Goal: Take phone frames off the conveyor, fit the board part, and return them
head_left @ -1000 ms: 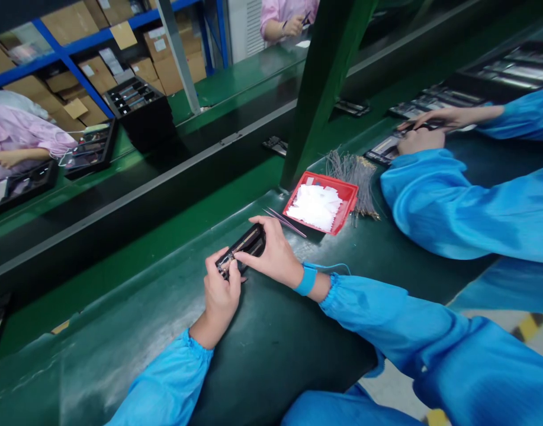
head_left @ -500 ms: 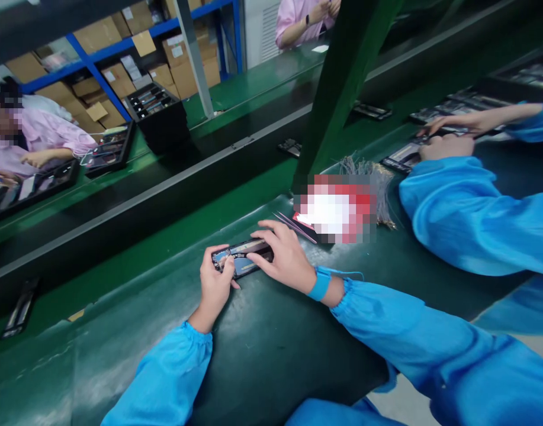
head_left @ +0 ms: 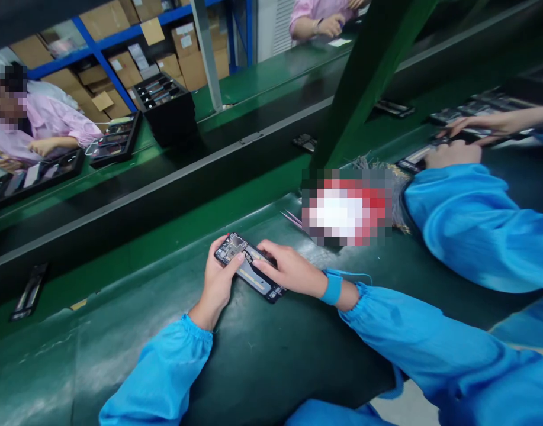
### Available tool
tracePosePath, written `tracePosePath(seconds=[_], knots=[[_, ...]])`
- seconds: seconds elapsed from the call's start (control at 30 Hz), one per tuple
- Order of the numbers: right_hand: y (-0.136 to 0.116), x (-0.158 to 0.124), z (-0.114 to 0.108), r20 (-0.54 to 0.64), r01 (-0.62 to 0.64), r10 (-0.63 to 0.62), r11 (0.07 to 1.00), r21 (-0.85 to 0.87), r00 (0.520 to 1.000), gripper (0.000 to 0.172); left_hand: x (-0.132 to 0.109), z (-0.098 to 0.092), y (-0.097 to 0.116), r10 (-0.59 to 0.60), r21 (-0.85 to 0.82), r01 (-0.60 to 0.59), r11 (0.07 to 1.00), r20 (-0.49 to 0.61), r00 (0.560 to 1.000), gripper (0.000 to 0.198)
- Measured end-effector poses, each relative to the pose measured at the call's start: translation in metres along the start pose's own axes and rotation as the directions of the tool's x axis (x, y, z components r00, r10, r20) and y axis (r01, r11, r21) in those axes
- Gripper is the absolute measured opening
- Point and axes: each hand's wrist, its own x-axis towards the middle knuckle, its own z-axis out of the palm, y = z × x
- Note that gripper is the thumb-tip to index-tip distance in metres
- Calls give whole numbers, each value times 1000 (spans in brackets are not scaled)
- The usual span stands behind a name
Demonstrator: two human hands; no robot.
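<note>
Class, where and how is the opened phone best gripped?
Likely by its long edges, left hand coming from the left, right hand from the right: the opened phone is slim and flat, and its camera-facing side bares a circuit board.

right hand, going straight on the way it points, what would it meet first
The right hand would likely meet the flat black rectangular device with exposed circuitry first, then the left hand; depth is unclear.
</note>
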Motion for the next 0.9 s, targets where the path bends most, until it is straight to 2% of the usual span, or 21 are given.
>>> tracePosePath(seconds=[0.13,0.23,0.3,0.4,0.6,0.77,0.9], knots=[[-3,-3,3,-12,-45,47,993,109,999,17,-9,8,-2,-59,-63,60,996,23,998,57],[-4,-7,8,-7,-36,37,986,162,999,25,-14,9,2,59,89,-61,994,27,998,44],[-4,-8,11,-66,-20,38,967,254,997,33,-16,9,5,135,209,-144,967,59,989,40],[-2,-6,11,-129,4,49,925,379,990,46,-21,10,5,125,282,-165,945,154,980,38],[-4,-4,8,-7,-51,66,833,551,998,39,-22,8,-2,92,273,-165,948,261,961,38],[-1,0,8,93,-88,29,674,733,995,49,-18,5,-3,86,261,-146,954,228,970,37],[-1,0,11,109,-108,34,580,807,993,60,-19,6,-3,82,234,-125,964,187,979,37]])
